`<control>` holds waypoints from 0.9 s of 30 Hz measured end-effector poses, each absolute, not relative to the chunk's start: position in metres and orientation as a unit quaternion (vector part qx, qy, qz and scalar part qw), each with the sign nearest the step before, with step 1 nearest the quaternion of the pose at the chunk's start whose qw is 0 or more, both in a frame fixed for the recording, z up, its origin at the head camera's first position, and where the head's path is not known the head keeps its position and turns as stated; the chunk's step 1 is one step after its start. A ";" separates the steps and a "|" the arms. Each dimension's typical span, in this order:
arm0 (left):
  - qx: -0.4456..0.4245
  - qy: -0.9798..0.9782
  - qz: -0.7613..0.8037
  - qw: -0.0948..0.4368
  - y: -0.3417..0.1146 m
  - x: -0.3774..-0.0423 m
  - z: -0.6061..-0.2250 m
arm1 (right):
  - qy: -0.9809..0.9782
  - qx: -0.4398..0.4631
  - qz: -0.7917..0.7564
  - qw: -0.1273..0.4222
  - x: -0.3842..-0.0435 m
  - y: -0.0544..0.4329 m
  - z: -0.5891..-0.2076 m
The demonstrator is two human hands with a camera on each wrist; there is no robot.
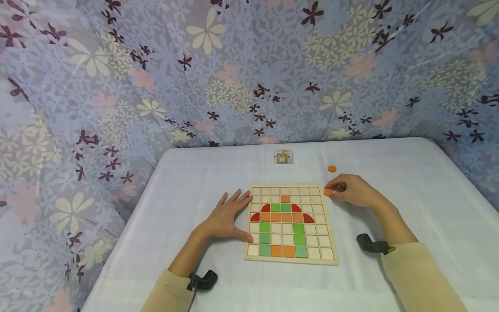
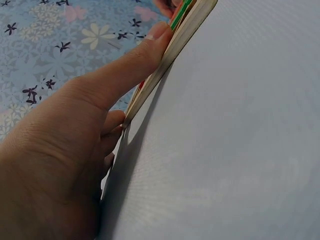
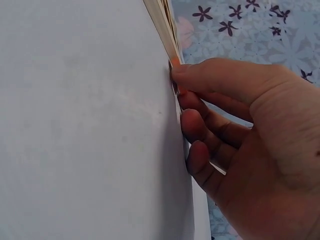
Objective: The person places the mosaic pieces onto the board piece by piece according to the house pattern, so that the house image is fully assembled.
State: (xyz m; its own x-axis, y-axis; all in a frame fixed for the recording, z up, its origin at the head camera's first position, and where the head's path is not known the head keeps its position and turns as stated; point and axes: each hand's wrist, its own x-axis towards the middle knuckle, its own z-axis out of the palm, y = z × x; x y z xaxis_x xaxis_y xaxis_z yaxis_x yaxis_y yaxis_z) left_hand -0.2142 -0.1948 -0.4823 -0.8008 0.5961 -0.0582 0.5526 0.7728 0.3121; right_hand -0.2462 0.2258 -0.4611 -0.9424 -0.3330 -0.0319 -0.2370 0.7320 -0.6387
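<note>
A wooden grid board (image 1: 291,261) lies on the table, its cells partly filled with orange, green and teal squares and several red curved pieces. My left hand (image 1: 226,219) rests at its left edge with fingers spread; in the left wrist view the thumb (image 2: 157,37) lies over the rim. Between thumb and index finger, my right hand (image 1: 354,190) pinches an orange disc (image 1: 328,191) beside the board's upper right corner. The right wrist view shows only a sliver of orange at the thumb tip (image 3: 182,72); the other fingers curl loosely by the tabletop.
A second orange disc (image 1: 332,168) lies just beyond my right hand. Behind the board is a small pattern card (image 1: 283,157) with a similar coloured design. White cloth (image 1: 187,173) covers the table, and a flowered curtain (image 1: 249,73) hangs at its back.
</note>
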 end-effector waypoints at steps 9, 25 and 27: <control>0.309 0.938 0.144 0.070 -0.195 -0.214 -0.483 | 0.929 -0.149 -0.329 0.079 -0.247 0.221 -0.460; 0.309 0.936 0.151 0.075 -0.196 -0.213 -0.481 | 0.924 -0.144 -0.346 0.071 -0.248 0.220 -0.462; 0.309 0.936 0.153 0.076 -0.196 -0.213 -0.481 | 0.926 -0.146 -0.343 0.065 -0.249 0.219 -0.462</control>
